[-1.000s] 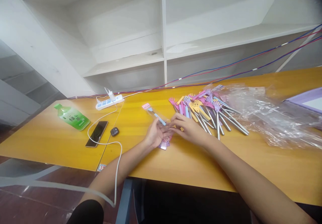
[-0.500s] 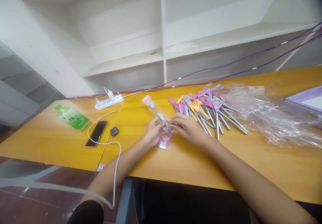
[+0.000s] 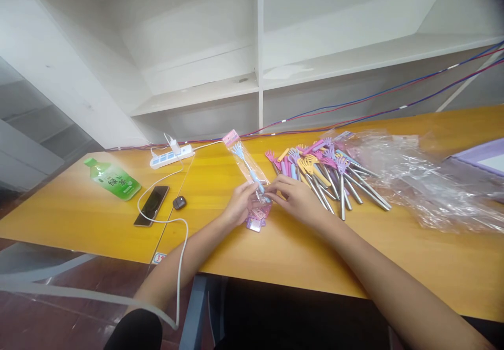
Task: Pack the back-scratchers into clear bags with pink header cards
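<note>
A light blue back scratcher (image 3: 253, 174) lies inside a clear plastic bag (image 3: 245, 168) with a pink header at its far end. My left hand (image 3: 240, 204) is closed around the bag and the scratcher's handle. At the near end, the fingertips of my right hand (image 3: 293, 198) pinch the bag close to the handle's end; the exact contact is partly hidden. Beneath my hands, several small pink and purple cards (image 3: 255, 223) lie on the table. To the right of them is a pile of loose back scratchers (image 3: 315, 169), with coloured claw heads and metal shafts.
Crumpled clear plastic bags (image 3: 429, 182) spread over the right side of the table, beside a purple-edged box (image 3: 478, 153). On the left are a green tea bottle (image 3: 114, 179), a phone (image 3: 153, 205), a black earbud case (image 3: 179, 202) and a power strip (image 3: 171, 157). A white cable (image 3: 185, 245) crosses my left forearm.
The bag's pink header end has risen and tilted away, so more of the blue scratcher shows. Both hands keep nearly the same place and grip.
</note>
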Motion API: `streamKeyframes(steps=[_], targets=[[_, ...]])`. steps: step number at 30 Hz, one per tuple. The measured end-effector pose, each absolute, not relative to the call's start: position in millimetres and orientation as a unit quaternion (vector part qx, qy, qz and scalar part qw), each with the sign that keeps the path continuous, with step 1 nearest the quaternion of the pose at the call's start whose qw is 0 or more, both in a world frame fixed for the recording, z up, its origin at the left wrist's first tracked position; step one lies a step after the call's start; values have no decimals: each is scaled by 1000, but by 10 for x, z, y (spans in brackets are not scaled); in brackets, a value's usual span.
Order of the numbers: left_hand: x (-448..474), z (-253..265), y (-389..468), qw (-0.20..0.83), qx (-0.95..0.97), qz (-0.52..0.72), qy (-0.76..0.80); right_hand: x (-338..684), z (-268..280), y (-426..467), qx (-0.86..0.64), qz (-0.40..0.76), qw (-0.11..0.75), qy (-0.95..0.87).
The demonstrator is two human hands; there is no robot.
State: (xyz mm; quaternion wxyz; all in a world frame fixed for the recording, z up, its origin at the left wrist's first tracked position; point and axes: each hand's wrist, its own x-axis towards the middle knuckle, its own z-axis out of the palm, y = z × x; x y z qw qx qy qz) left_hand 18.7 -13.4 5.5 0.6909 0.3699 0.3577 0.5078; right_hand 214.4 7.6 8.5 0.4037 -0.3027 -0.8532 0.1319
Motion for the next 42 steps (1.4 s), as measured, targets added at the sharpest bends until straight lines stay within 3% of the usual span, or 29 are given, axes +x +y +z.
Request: streamKeyframes(steps=[8,13,20,27,35,42], targets=[[197,13,-125,659,420,505,365,2128,26,85,-266,-1,414,-871],[190,-47,-107,655,422,507,369,2119,14,75,-262,-24,409,-874],[195,17,-127,663,420,497,369,2116,29,74,-298,50,415,-858],[149,-36,-106,577,552,463,383,2152,7,109,-315,98,413,-849],[157,8,-68,529,571,483,401,2163,73,85,-376,124,443,-804],[161,-27,-47,555,560,504,353,2150,84,112,-393,286,374,-790]])
